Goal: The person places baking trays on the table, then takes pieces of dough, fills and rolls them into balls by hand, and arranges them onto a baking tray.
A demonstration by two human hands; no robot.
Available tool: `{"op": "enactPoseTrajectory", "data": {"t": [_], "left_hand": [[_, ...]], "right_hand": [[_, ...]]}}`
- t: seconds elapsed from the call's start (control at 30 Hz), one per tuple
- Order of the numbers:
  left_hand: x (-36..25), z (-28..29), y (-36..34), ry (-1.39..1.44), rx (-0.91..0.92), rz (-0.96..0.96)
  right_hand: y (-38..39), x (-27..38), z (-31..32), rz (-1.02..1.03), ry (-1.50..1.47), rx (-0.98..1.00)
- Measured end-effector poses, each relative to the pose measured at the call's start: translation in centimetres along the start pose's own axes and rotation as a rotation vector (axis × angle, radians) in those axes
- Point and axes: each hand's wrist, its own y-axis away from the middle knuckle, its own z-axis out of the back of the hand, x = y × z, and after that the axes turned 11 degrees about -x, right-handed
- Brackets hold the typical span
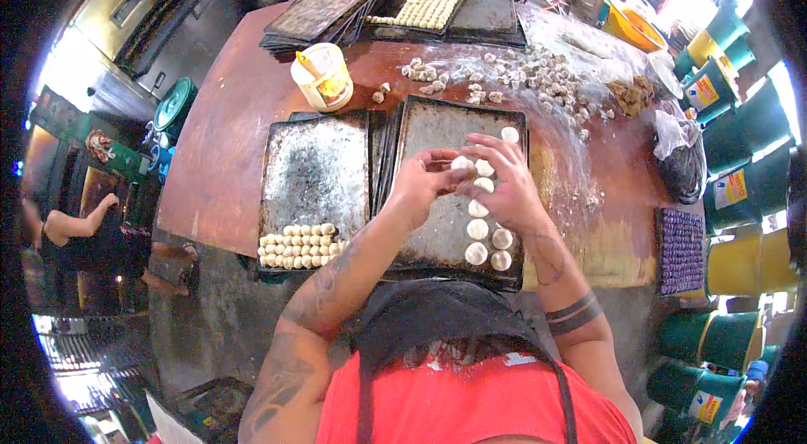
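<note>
My left hand (424, 185) and my right hand (500, 182) meet over the dark metal tray (420, 242), fingers curled around a pale dough piece (461, 165), partly hidden and slightly blurred. Beneath and beside them, several flattened white dough rounds (477, 230) lie in short columns on that tray's right part. Left of it, a second worn tray (313, 158), atop other trays, holds rows of small pale dough balls (298, 246) at its near end.
A white bucket (321, 87) stands behind the trays, near scattered floury lumps (546, 83). Farther back are stacked trays (315, 11) and a filled tray (429, 3). Right are a purple tray (681, 251) and green-yellow containers (740, 259). Another person (71, 234) is at the left.
</note>
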Motion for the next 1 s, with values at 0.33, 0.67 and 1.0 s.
{"op": "enactPoseTrajectory", "data": {"t": [0.33, 0.67, 1.0], "left_hand": [[4.2, -3.3, 0.3, 0.36, 0.306, 0.194], [7.9, -3.0, -1.7, -0.821, -0.131, -0.42], [6.4, 4.4, 2.8, -0.532, -0.206, 0.107]], "right_hand": [[2.3, -3.8, -1.9, -0.337, -0.279, -0.172], [3.1, -13.6, -4.6, -0.808, -0.309, 0.104], [-2.6, -21.6, -9.1, -0.079, 0.464, 0.087]]}}
